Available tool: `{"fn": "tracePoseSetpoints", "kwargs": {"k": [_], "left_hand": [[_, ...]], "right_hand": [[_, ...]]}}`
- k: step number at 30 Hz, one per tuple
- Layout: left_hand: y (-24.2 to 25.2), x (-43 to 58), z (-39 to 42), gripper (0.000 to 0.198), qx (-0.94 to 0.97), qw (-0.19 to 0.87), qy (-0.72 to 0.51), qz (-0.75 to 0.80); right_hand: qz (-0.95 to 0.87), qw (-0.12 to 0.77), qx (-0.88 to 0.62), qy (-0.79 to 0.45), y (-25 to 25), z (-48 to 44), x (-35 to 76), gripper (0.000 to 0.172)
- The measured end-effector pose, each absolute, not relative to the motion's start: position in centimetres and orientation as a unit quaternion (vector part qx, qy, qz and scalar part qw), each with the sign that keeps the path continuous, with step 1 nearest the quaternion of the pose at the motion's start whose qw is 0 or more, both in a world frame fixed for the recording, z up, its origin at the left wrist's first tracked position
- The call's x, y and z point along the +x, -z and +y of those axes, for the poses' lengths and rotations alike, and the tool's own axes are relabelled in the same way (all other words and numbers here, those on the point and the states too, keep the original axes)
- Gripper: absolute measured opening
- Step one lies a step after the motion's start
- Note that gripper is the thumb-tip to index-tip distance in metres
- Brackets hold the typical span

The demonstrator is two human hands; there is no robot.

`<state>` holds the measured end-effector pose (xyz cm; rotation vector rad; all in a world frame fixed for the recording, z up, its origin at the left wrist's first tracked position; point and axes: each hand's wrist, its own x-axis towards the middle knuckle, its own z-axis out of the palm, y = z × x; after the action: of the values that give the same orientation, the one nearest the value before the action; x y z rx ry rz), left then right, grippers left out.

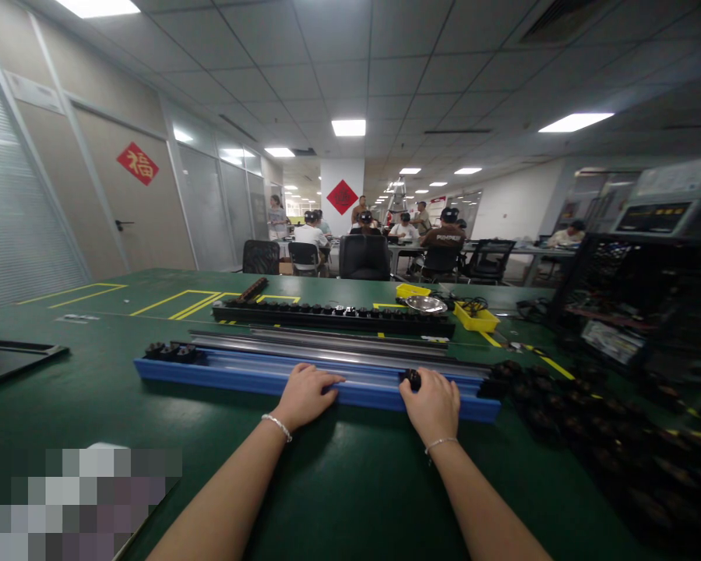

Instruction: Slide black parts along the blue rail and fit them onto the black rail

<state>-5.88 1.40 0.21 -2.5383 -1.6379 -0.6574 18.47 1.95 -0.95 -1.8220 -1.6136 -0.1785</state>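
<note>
A long blue channel-shaped holder [222, 378] lies across the green table in front of me, with a clear or silvery strip along its inside. My left hand [307, 396] rests on its near wall at the middle, index finger and thumb apart and pointing right; the other fingers are partly hidden. Further right, my right hand [435, 401] closes on a small black round part [412, 379] over the channel. Several similar black parts [178, 353] sit in the channel's left end. Behind it lie silvery metal rails [339, 345].
A black rail [327, 314] carrying several small parts lies farther back. Dark parts are heaped [584, 421] at right. A yellow bin [476, 317] and metal dish [426, 304] stand behind. A black tray [17, 360] lies left. Other people sit beyond the chairs [364, 257].
</note>
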Motion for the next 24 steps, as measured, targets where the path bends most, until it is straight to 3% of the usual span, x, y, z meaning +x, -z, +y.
{"fn": "tracePoseSetpoints", "kwargs": {"k": [24], "left_hand": [[0.0, -5.9, 1.6, 0.027, -0.819, 0.026, 0.214, -0.532]], "right_hand": [[-0.616, 0.334, -0.710, 0.075, 0.9, 2.3, 19.7, 0.031]]}}
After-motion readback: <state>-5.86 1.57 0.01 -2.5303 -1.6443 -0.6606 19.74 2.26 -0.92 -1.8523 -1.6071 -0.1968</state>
